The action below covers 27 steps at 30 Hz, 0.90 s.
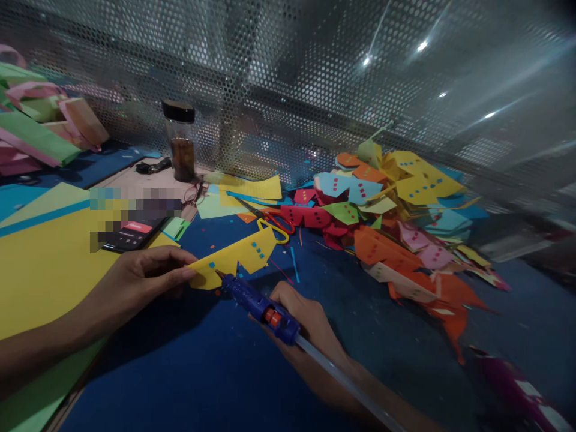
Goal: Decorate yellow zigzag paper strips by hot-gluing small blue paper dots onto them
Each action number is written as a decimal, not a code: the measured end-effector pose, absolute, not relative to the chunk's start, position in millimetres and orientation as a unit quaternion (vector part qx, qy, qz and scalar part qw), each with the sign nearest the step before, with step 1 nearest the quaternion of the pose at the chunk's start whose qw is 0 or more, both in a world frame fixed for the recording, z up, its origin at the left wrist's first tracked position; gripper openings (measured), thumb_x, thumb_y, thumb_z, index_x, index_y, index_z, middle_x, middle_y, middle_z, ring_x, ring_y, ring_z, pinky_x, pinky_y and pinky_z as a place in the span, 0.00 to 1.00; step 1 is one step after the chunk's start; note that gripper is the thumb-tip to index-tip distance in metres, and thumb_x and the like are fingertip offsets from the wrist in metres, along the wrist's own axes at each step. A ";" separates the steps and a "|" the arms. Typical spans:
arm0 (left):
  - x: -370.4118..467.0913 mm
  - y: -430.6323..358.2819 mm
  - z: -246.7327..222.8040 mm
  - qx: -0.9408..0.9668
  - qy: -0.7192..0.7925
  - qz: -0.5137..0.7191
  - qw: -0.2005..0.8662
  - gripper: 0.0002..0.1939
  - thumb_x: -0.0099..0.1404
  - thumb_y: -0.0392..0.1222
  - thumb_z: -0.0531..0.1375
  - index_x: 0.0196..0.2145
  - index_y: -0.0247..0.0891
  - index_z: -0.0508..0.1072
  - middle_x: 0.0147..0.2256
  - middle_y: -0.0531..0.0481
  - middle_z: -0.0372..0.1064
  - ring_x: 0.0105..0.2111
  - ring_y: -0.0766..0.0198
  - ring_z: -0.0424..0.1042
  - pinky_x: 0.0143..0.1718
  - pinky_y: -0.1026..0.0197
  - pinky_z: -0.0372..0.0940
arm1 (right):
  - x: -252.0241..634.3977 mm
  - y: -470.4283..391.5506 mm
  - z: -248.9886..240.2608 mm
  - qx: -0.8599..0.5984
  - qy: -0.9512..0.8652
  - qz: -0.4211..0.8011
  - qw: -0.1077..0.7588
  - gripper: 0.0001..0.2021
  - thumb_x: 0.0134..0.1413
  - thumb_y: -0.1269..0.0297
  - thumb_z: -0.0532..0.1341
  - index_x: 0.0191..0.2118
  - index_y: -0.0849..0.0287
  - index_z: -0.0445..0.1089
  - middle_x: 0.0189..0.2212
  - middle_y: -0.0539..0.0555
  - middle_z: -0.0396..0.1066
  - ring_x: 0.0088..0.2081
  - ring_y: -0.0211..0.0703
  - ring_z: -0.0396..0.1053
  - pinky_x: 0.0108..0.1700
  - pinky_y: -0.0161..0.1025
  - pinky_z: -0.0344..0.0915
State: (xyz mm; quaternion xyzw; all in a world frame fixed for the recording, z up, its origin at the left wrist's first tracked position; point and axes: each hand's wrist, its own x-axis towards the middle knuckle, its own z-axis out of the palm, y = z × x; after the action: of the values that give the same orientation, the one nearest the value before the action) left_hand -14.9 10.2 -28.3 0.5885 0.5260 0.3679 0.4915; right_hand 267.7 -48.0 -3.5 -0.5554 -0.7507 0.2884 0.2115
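Observation:
My left hand (153, 273) pinches the left end of a folded yellow paper cutout (234, 259), which has small blue squares on it and a notch in its lower edge. In my right hand (310, 324) is a blue glue gun (256, 303) with a clear glue stick (342, 378) running out of its back. Its nozzle points at the cutout's lower left part, close to a blue square; whether it touches the paper I cannot tell. Just beyond the cutout lie scissors (281, 231) with red and yellow handles.
A heap of coloured paper cutouts (405, 180) lies at the right. A phone (139, 231) rests on yellow sheets (40, 276) at the left, with a lidded jar (182, 150) behind it. Folded paper pieces (40, 132) are piled far left. A perforated metal panel (270, 78) stands behind.

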 end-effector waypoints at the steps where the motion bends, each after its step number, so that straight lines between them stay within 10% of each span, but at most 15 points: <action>1: -15.0 10.3 -28.5 0.586 0.525 0.370 0.494 0.15 0.60 0.54 0.69 0.37 0.42 0.82 0.29 0.51 0.80 0.25 0.65 0.70 0.27 0.64 0.64 | 267.8 -48.0 -3.9 -0.555 -0.752 0.287 0.212 0.09 0.64 0.64 0.61 0.32 0.55 0.61 0.24 0.45 0.64 0.25 0.36 0.57 0.29 0.36 0.49; 27: -14.1 11.3 -26.9 0.585 0.516 0.373 0.502 0.12 0.60 0.53 0.69 0.37 0.43 0.82 0.28 0.53 0.78 0.24 0.67 0.70 0.26 0.66 0.64 | 267.4 -46.6 -0.8 -0.556 -0.760 0.268 0.201 0.10 0.60 0.70 0.56 0.29 0.53 0.54 0.22 0.43 0.56 0.24 0.36 0.53 0.29 0.36 0.45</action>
State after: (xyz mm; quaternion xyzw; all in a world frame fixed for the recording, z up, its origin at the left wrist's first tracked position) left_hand -14.1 11.3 -26.9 0.5847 0.5163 0.3734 0.5021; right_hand 267.4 -46.6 -0.8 -0.5564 -0.7602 0.2684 0.2010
